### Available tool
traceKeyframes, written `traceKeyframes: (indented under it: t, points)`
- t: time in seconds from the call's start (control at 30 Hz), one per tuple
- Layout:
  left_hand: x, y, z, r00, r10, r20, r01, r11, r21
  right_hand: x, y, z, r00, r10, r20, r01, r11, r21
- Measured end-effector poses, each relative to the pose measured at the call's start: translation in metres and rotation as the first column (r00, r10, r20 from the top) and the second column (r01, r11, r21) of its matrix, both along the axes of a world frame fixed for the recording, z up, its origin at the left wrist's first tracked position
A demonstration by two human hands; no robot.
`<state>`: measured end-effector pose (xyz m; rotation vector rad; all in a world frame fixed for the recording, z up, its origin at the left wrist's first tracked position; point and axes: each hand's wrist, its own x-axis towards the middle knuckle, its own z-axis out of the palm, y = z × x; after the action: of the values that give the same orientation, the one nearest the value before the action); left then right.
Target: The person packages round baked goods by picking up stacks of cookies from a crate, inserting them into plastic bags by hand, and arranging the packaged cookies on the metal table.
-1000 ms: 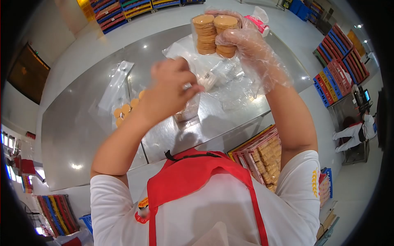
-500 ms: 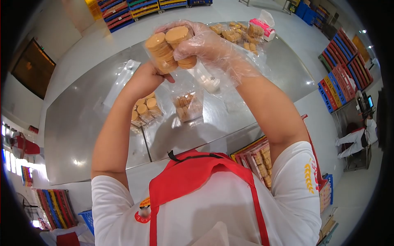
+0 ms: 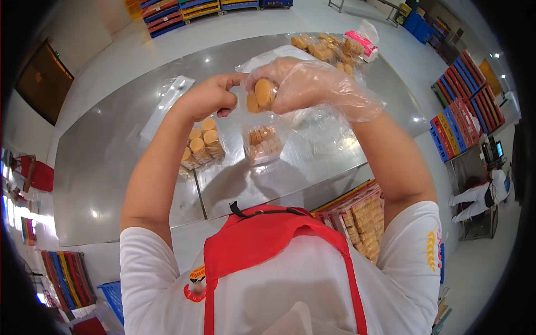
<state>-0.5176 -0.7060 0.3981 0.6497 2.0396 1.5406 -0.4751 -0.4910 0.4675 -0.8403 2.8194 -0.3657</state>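
My right hand (image 3: 293,84), in a clear plastic glove, is wrapped round a bag of round biscuits (image 3: 262,94) above the metal table (image 3: 106,151). My bare left hand (image 3: 215,97) is at the left side of this bag, its index finger stretched toward the plastic and its other fingers curled; whether it pinches the film is hard to tell. Below the hands a clear pack of biscuits (image 3: 262,144) lies on the table. Stacks of biscuits in clear plastic (image 3: 202,142) stand to its left. Empty clear bags (image 3: 167,106) lie further left.
Several bagged biscuits (image 3: 324,49) and a pink tissue pack (image 3: 365,44) lie at the far right of the table. A crate of biscuits (image 3: 360,220) is below the near edge. Stacked crates (image 3: 455,120) and a co-worker (image 3: 488,192) are at the right.
The held biscuits first moved left toward my left hand, then down and slightly right. My left hand, formerly behind the bag, now shows at its left side.
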Motion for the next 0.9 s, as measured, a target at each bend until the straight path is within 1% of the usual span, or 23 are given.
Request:
traceKeyframes:
  t: [0.03,0.1,0.13,0.2,0.23,0.3,0.4,0.43,0.5,0.53,0.6,0.67,0.73,0.77,0.83,0.9]
  points:
    - [0.001,0.001,0.002,0.999,-0.037,0.023,0.036,0.999,0.035,0.003,-0.002,-0.001,1.000,0.021,0.018,-0.022,0.997,0.067]
    - [0.008,0.008,0.006,0.999,-0.031,0.015,0.031,0.999,0.030,0.006,-0.008,-0.003,0.997,0.060,0.057,-0.070,0.978,0.198]
    - [0.013,0.012,0.008,1.000,-0.028,0.011,0.028,0.999,0.026,0.007,-0.012,-0.006,0.995,0.034,0.091,-0.055,0.968,0.245]
    - [0.022,0.019,0.018,1.000,0.002,-0.009,-0.002,0.999,-0.043,0.008,-0.021,-0.011,0.987,-0.020,0.157,-0.034,0.940,0.338]
    - [0.026,0.021,0.020,1.000,0.017,-0.018,-0.018,0.997,-0.077,0.007,-0.022,-0.014,0.976,-0.024,0.215,-0.045,0.950,0.310]
    - [0.029,0.023,0.021,0.999,0.025,-0.038,-0.027,0.997,-0.073,0.007,-0.022,-0.016,0.946,-0.024,0.323,-0.063,0.965,0.255]
    - [0.040,0.031,0.017,0.991,0.050,-0.127,-0.056,0.998,-0.041,-0.004,-0.023,-0.039,0.928,-0.115,0.355,-0.007,0.945,0.326]
    - [0.044,0.035,0.015,0.985,0.060,-0.164,-0.065,0.998,-0.026,-0.010,-0.022,-0.053,0.922,-0.082,0.379,-0.031,0.959,0.282]
    - [0.048,0.035,0.017,0.983,0.022,-0.181,-0.021,1.000,0.006,-0.022,-0.017,-0.087,0.906,-0.014,0.422,-0.074,0.979,0.192]
    - [0.050,0.035,0.018,0.982,0.004,-0.189,0.000,1.000,0.023,-0.024,-0.018,-0.100,0.913,0.026,0.408,-0.109,0.978,0.180]
    - [0.053,0.039,0.008,0.957,-0.001,-0.291,0.007,1.000,0.023,-0.027,-0.022,-0.126,0.918,0.111,0.380,-0.182,0.971,0.158]
    - [0.060,0.041,0.003,0.923,-0.007,-0.385,0.010,1.000,0.006,-0.027,-0.017,-0.155,0.940,0.210,0.270,-0.192,0.977,-0.091]
    - [0.068,0.041,0.002,0.882,-0.025,-0.470,0.014,1.000,-0.028,-0.025,-0.004,-0.182,0.952,0.273,0.137,-0.215,0.918,-0.333]
    - [0.075,0.044,-0.003,0.815,-0.031,-0.578,0.007,0.999,-0.044,-0.024,0.002,-0.194,0.954,0.292,0.064,-0.235,0.866,-0.442]
    - [0.089,0.050,-0.025,0.663,-0.041,-0.747,-0.011,0.998,-0.064,-0.023,0.000,-0.208,0.971,0.219,-0.094,-0.237,0.851,-0.468]
    - [0.098,0.056,-0.056,0.526,-0.048,-0.849,-0.020,0.997,-0.069,-0.020,-0.013,-0.220,0.958,0.055,-0.283,-0.150,0.933,-0.326]
